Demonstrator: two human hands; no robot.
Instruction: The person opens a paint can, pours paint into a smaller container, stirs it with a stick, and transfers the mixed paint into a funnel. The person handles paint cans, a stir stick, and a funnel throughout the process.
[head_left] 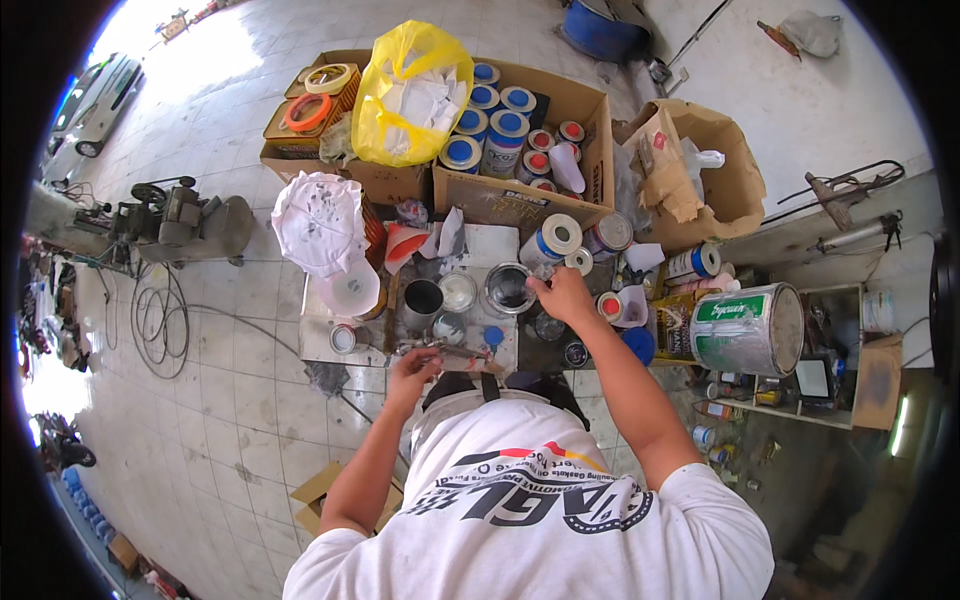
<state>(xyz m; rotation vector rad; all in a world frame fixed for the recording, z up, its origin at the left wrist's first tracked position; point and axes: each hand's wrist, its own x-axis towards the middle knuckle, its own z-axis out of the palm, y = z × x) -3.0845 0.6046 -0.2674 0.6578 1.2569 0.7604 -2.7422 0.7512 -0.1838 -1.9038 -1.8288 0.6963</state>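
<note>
My right hand (566, 297) is closed at the right rim of a round cup of dark liquid (510, 288) on the bench. Its thumb and fingertips press on that rim. At the bench's front edge, my left hand (414, 366) has its fingers curled. A long, narrow greyish piece (455, 354) lies beside its fingertips; whether they grip it is hard to see. Left of the dark cup are a can with a whitish inside (458, 292), a dark open cup (423, 298) and a small pale container (449, 327). A blue cap (493, 336) lies in front.
Behind stand a carton of blue-capped cans (520, 197), a yellow plastic bag (414, 95) and an open carton (735, 185). White cloth-like material (318, 225) rises at the left. Cans crowd the right, including a large metal can (750, 330). A compressor (185, 220) stands on the tiled floor.
</note>
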